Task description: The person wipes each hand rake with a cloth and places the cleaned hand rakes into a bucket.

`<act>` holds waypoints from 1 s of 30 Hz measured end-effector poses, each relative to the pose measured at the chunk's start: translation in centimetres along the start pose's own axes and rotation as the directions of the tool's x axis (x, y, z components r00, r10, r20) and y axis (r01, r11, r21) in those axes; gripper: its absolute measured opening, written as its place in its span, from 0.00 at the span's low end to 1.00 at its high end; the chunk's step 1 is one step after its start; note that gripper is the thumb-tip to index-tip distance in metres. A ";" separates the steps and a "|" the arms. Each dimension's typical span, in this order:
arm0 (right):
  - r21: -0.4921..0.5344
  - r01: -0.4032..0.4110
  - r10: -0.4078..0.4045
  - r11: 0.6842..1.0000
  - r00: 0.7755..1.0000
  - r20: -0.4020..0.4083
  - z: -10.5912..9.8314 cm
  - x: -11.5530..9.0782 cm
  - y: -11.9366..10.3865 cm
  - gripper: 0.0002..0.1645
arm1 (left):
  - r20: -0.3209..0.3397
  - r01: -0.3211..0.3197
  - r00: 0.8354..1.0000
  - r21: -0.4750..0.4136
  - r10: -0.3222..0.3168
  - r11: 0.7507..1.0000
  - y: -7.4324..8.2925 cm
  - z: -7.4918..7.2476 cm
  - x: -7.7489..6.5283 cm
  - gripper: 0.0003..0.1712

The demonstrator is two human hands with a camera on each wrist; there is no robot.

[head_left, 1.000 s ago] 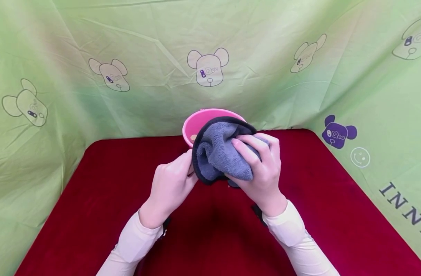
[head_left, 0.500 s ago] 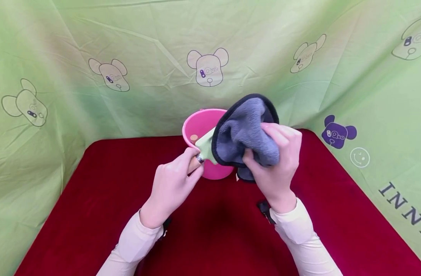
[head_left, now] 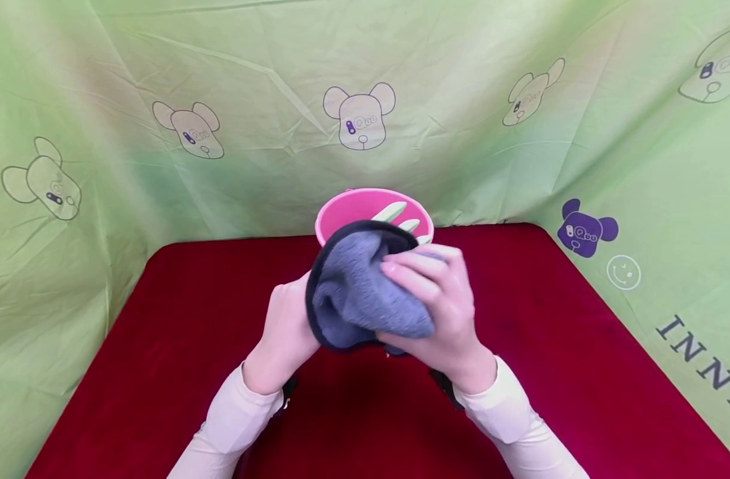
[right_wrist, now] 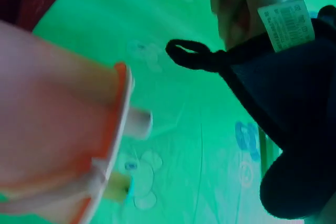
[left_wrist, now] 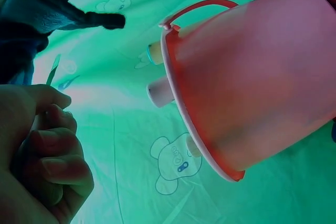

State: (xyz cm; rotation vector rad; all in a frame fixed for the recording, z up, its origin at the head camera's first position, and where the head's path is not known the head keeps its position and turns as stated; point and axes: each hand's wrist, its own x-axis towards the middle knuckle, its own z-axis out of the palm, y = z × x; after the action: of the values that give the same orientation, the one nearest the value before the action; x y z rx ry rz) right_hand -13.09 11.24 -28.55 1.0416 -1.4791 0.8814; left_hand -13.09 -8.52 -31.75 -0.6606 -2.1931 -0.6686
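My left hand [head_left: 285, 326] grips the wooden handle of a small garden fork [head_left: 392, 211] with pale green prongs; the handle is hidden in the head view now. My right hand [head_left: 445, 303] holds a bunched blue-grey cloth [head_left: 365, 286] with black edging, which covers the fork's middle. Prong tips show beyond the cloth. Seen from the left wrist, curled fingers [left_wrist: 58, 150] hold the fork below its thin green edge [left_wrist: 54, 69]. A black hanging loop [right_wrist: 191, 55] and a white label [right_wrist: 287, 24] stick out from the cloth in the right wrist view.
A pink bucket [head_left: 335, 213] stands just beyond both hands, at the back of the red-covered table [head_left: 221, 299]. Several handle ends, one wooden with a blue band [left_wrist: 156, 53], poke out of it. Green printed fabric [head_left: 269, 146] hangs behind and beside the table.
My right hand and the cloth went up and right, baring the fork's base, then came back down and left over it. The prongs now show past the cloth. My left hand stayed nearly still.
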 end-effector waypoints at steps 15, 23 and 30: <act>-0.089 -0.026 0.038 0.996 0.991 0.132 1.1 -1.4 0.4 0.32 | -0.006 -0.007 1.000 -0.110 0.006 0.994 -0.5 0.2 -0.4 0.13; -0.133 0.001 0.009 0.991 0.997 0.073 1.1 -1.1 0.7 0.21 | -0.021 -0.025 0.999 -0.046 0.024 0.999 -0.2 0.1 -0.2 0.08; -0.173 -0.041 0.041 0.984 0.999 0.002 0.5 -0.9 1.5 0.22 | -0.039 -0.044 0.998 0.096 0.047 0.994 0.4 0.0 0.7 0.08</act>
State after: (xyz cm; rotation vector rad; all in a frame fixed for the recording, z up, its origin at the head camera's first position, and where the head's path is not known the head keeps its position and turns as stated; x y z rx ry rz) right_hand -14.67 11.42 -29.54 0.8892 -1.5570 0.7646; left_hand -13.26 -8.04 -31.08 -0.6404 -2.1511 -0.5465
